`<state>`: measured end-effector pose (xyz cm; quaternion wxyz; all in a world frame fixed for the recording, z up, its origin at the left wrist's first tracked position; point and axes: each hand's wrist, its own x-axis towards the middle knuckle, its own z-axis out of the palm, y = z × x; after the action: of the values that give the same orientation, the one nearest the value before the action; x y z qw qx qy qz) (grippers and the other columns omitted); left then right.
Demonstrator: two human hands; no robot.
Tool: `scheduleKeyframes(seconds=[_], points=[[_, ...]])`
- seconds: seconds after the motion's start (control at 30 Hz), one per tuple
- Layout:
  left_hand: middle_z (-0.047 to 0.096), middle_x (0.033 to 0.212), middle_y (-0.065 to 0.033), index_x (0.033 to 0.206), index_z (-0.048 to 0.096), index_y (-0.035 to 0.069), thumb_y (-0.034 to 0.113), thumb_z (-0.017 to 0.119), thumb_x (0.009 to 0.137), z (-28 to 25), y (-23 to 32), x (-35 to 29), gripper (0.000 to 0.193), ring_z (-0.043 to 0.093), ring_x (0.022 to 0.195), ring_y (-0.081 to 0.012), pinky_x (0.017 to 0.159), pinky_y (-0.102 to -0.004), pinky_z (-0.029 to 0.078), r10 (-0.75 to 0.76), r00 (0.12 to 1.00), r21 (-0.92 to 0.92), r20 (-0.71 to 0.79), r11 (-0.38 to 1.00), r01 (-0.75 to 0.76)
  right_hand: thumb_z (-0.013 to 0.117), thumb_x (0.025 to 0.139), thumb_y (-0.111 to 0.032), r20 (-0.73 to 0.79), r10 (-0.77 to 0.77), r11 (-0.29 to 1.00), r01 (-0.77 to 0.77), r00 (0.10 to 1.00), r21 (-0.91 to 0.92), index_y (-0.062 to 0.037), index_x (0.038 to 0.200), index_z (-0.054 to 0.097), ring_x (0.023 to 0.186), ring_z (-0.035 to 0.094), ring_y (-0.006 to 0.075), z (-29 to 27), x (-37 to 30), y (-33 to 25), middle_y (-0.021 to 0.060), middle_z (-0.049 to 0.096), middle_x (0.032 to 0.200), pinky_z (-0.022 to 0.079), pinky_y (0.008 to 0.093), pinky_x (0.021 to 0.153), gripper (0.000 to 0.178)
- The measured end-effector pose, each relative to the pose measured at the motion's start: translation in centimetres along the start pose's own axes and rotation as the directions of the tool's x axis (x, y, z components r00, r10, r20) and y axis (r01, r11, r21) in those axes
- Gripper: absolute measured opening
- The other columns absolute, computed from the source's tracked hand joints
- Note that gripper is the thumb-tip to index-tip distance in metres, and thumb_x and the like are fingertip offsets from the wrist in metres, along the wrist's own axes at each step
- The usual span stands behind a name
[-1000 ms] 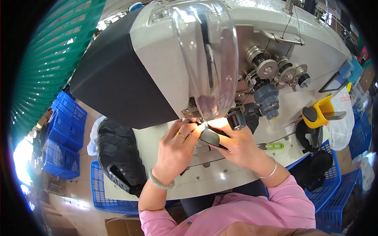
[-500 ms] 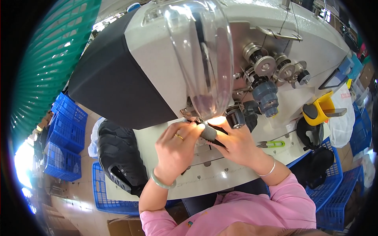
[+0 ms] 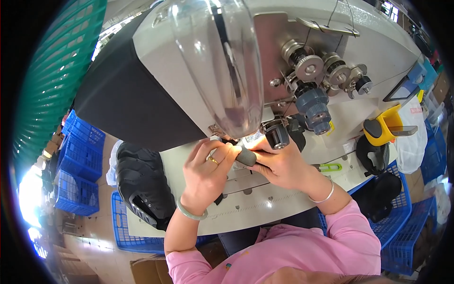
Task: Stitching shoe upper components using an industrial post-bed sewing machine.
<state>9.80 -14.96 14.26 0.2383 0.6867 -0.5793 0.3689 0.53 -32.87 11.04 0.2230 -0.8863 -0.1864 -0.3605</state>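
Under the head of a sewing machine [image 3: 165, 61], both hands hold a small dark grey piece of ribbed fabric [image 3: 246, 156]. My left hand [image 3: 204, 168] pinches its left side between thumb and fingers. On its right side, the fingers of my right hand [image 3: 280, 163] are closed around the edge. A clear plastic guard [image 3: 222, 80] hangs just above the fingertips. The needle area is largely hidden behind the guard and my hands.
Stacked black moulded pieces [image 3: 142, 184] sit left of the pale worktable [image 3: 265, 208]. Green thread snips [image 3: 329, 167] lie to the right, near a yellow holder [image 3: 384, 127]. Blue crates [image 3: 78, 191] stand on the floor, and a green plastic grille [image 3: 61, 71] rises at upper left.
The fabric piece has turned and shows more of its ribbed face between my fingers. My right hand's fingers have shifted on it. The machine sits slightly farther left in view.
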Motion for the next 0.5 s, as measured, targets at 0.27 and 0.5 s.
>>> scheduleKeyframes(seconds=[0.27, 0.5], points=[[0.066, 0.084, -0.0051, 0.087, 0.069, 0.003, -0.003, 0.068, 0.061, -0.1, 0.6, -0.1, 0.026, 0.063, 0.081, -0.0247, 0.064, -0.0330, 0.055, -0.040, 0.999, 0.009, 0.010, 0.999, 0.040, 0.075, 0.073, -0.016, 0.042, 0.032, 0.991, -0.026, 0.999, -0.135, -0.0104, 0.102, 0.063, 0.093, 0.055, 0.0260, -0.5, -0.3, -1.1, 0.0031, 0.056, 0.095, 0.039, 0.0393, 0.082, 0.033], [0.064, 0.084, -0.0046, 0.088, 0.069, 0.003, -0.003, 0.067, 0.061, 0.0, 0.4, -0.1, 0.028, 0.063, 0.082, -0.0246, 0.065, -0.0331, 0.055, -0.043, 0.999, 0.007, 0.017, 0.999, 0.042, 0.074, 0.073, -0.015, 0.027, 0.017, 0.983, -0.012, 1.000, -0.181, -0.0094, 0.104, 0.063, 0.104, 0.053, 0.0285, -0.1, -0.4, -1.1, 0.0042, 0.059, 0.105, 0.039, 0.0404, 0.089, 0.033]])
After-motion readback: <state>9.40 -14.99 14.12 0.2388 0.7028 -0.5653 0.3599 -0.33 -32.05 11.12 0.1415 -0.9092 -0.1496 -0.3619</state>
